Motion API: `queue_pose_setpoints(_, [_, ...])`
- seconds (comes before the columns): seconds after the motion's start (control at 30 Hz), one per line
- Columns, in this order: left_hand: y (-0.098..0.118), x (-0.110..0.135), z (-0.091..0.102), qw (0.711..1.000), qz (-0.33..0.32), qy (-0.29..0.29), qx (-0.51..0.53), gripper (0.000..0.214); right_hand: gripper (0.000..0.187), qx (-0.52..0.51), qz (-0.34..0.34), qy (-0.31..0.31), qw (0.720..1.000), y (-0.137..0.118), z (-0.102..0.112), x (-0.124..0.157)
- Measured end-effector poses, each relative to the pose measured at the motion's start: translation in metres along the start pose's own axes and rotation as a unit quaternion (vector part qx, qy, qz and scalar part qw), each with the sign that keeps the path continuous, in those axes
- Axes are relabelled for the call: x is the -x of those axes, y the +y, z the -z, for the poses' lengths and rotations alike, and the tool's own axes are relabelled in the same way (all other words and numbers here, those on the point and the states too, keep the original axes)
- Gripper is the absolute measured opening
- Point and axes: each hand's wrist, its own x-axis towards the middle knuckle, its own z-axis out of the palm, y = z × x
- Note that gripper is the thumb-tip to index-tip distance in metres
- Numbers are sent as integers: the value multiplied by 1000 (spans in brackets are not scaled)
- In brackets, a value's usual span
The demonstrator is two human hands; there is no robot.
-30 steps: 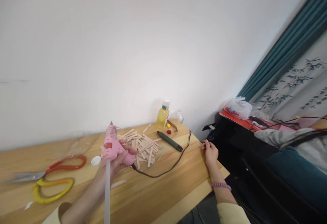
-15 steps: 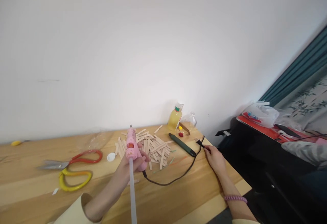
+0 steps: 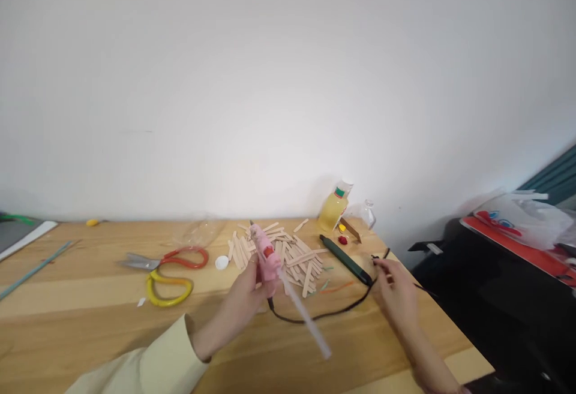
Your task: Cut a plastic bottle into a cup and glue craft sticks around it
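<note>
Left hand clamps my gun by its handle, surely light stiff plastic; at three o'clock my right hand meets the limp cord, grip unclear.

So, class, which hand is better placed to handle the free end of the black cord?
Right, probably. The right hand has its fingertips at the free end of the black cord, though blur hides whether it grips it. The left hand is shut on the pink glue gun.

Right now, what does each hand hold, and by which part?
The left hand grips the pink glue gun by its handle. The right hand seems to pinch the black cord near its plug end.
</note>
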Motion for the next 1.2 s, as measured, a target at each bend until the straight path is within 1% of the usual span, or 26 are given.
queue_pose_setpoints(0.07, [-2, 5, -3, 999, 26, 5, -30, 45, 28, -71, 59, -107, 990, -46, -13, 20])
queue_pose_setpoints(0.13, [-1, 10, -10, 998, 39, 18, -53, 52, 36, -138, 94, -198, 966, -95, -26, 42])
queue_pose_setpoints(0.17, [0, 13, -15, 997, 37, 23, -60, 53, 43, -216, 69, -293, 929, -116, -32, 53])
queue_pose_setpoints(0.2, [2, 16, -20, 997, 29, 25, -72, 51, 43, -285, 45, -345, 893, -135, -38, 60])
queue_pose_setpoints(0.23, [3, 20, -24, 995, 16, 23, -93, 47, 43, -334, 21, -361, 871, -149, -44, 66])
queue_pose_setpoints(0.27, [5, 23, -28, 992, -2, 15, -123, 45, 41, -369, -18, -341, 865, -158, -48, 68])
queue_pose_setpoints(0.3, [6, 27, -31, 987, -26, -1, -156, 46, 38, -394, -65, -300, 866, -162, -52, 67])
queue_pose_setpoints(0.37, [9, 35, -32, 972, -81, -47, -214, 50, 34, -416, -135, -235, 868, -157, -54, 57])
queue_pose_setpoints(0.43, [9, 39, -28, 958, -125, -75, -248, 51, 36, -426, -165, -208, 865, -139, -48, 38])
queue_pose_setpoints(0.47, [9, 40, -25, 951, -141, -76, -265, 46, 37, -432, -173, -195, 863, -128, -43, 28])
queue_pose_setpoints(0.53, [8, 34, -17, 932, -165, -59, -319, 32, 39, -437, -190, -163, 864, -104, -32, 5])
queue_pose_setpoints(0.57, [8, 29, -14, 917, -179, -54, -353, 26, 38, -437, -195, -152, 865, -93, -28, -5])
queue_pose_setpoints(0.63, [8, 12, -13, 874, -215, -66, -430, 19, 39, -420, -201, -145, 873, -75, -26, -23])
queue_pose_setpoints(0.73, [6, -21, -26, 811, -261, -128, -509, 24, 44, -369, -196, -156, 895, -57, -36, -40])
queue_pose_setpoints(0.8, [0, -42, -40, 783, -282, -157, -532, 34, 49, -321, -177, -170, 915, -50, -48, -45])
queue_pose_setpoints(0.9, [-17, -65, -57, 753, -278, -189, -566, 58, 47, -236, -128, -192, 944, -46, -65, -46])
queue_pose_setpoints(0.97, [-28, -72, -60, 750, -262, -199, -574, 64, 41, -174, -93, -200, 960, -45, -71, -45])
queue_pose_setpoints(1.03, [-36, -74, -57, 755, -247, -197, -574, 62, 36, -110, -62, -202, 971, -46, -75, -45])
queue_pose_setpoints(1.1, [-39, -72, -48, 758, -236, -195, -576, 60, 34, -51, -34, -204, 977, -48, -77, -44])
queue_pose_setpoints(1.2, [-40, -70, -32, 756, -209, -198, -588, 62, 32, 18, 1, -213, 977, -51, -76, -45])
